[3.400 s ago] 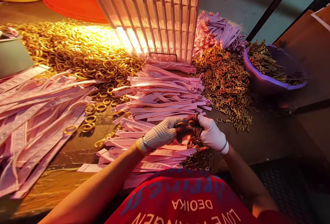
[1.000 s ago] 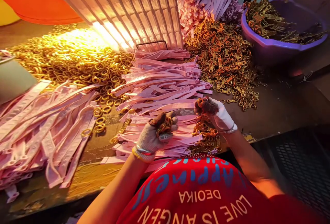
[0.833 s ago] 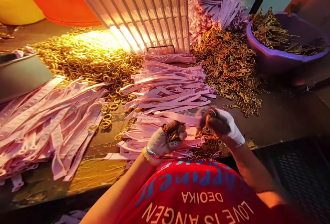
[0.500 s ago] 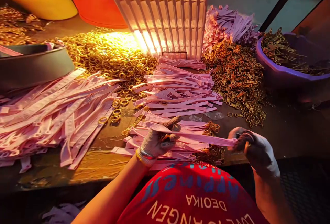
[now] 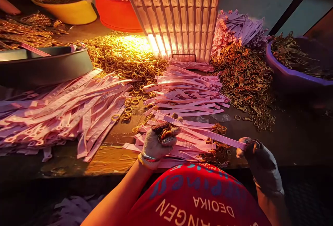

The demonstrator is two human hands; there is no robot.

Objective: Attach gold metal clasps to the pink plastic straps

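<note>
My left hand (image 5: 158, 142), in a pale work glove, curls around several small gold-coloured metal rings (image 5: 166, 134). Its fingertips lie close to a long pink strap (image 5: 208, 133); whether they touch it I cannot tell. Also gloved, my right hand (image 5: 262, 162) pinches the strap's right end, and the fingers hide that tip. The strap slants from upper left down to the right. Below it lies a bunch of pink straps (image 5: 188, 146) with brass-coloured clasps (image 5: 221, 146) at their right ends. Beyond is another stack of pink straps (image 5: 187, 90).
Gold rings (image 5: 122, 54) are heaped at the back, beside a ribbed, lit panel (image 5: 182, 21). Metal clasps (image 5: 244, 77) pile up near a purple basin (image 5: 281, 64). Loose pink straps (image 5: 67, 111), a grey-green basin (image 5: 47, 68), a yellow tub (image 5: 75, 11) and a red container (image 5: 117, 11) are leftward.
The strap has come away from my left hand's grasp, and the rings in that hand now show. My right hand still pinches the strap's end. The view has shifted slightly left.
</note>
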